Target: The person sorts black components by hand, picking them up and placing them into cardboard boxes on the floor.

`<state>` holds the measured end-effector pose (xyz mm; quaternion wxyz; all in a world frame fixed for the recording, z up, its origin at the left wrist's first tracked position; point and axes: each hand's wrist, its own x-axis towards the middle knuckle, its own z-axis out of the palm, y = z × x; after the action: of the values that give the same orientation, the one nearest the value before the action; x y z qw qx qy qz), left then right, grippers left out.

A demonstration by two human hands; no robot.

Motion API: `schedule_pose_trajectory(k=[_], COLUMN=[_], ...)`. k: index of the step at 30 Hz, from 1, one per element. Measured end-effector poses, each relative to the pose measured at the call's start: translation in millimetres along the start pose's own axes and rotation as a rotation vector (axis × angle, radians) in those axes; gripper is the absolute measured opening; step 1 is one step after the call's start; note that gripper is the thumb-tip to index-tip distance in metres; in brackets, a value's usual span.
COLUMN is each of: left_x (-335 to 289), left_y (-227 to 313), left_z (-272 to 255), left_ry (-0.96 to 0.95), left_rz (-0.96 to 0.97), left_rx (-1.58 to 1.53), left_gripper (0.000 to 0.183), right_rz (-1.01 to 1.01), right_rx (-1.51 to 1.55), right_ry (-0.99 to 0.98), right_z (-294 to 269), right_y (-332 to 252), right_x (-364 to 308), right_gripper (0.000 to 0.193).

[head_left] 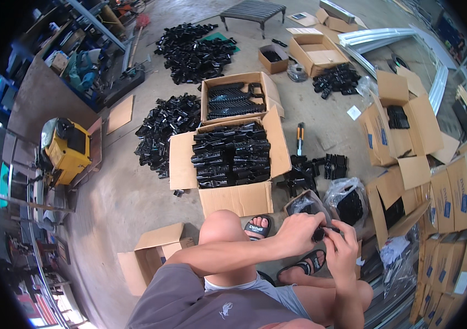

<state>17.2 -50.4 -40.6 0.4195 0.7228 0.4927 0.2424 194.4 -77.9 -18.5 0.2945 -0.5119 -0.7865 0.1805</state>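
Note:
Above my right knee, my left hand [301, 230] and my right hand [341, 241] meet around a small black part [318, 235]. The fingers of my left hand close over it from the left, while the thumb and fingers of my right hand pinch at it from the right. Its exact kind is hidden by the fingers. Just beyond the hands stand a small carton [295, 206] lined with clear plastic and a clear plastic bag [347, 202] of black parts. Left of them, an open carton [237, 198] holds stacked black clamp-like parts [231, 155].
Behind it stands another carton [205, 98] of black parts. Loose black parts form piles [170, 129] on the left. An orange-handled tool [300, 137] lies ahead. Open cartons [379, 137] crowd the right, and an empty-looking carton [151, 249] sits by my left knee.

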Motion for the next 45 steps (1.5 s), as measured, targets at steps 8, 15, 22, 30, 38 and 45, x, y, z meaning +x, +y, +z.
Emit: schedule_pose_trajectory(k=[8, 15, 22, 30, 38, 45], left_x=[1.8, 0.2, 0.2, 0.9, 0.8, 0.1], left_y=[3.3, 3.5, 8.2, 5.0, 3.6, 3.8], left_z=[-1.3, -1.5, -9.0, -9.8, -6.7, -6.6], left_ry=[-0.037, -0.036, -0.046, -0.034, -0.048, -0.045], left_rz=[-0.039, -0.039, -0.051, -0.041, -0.03, -0.021], left_rx=[0.048, 0.06, 0.007, 0.014, 0.034, 0.035], left_gripper=[0.037, 0.038, 0.037, 0.038, 0.039, 0.04], right_rz=[0.038, 0.081, 0.014, 0.004, -0.006, -0.049], right_rx=[0.058, 0.034, -0.03, -0.066, -0.103, -0.087], right_ry=[0.003, 0.059, 0.043, 0.066, 0.085, 0.035], right_z=[-2.3, 3.1, 5.6, 5.9, 6.6, 3.7], right_y=[-1.5, -3.3, 2.9, 0.1, 0.9, 1.4], right_x=[-0.8, -1.9, -6.7, -3.9, -5.2, -4.2], right_gripper=[0.019, 0.021, 0.019, 0.018, 0.018, 0.02])
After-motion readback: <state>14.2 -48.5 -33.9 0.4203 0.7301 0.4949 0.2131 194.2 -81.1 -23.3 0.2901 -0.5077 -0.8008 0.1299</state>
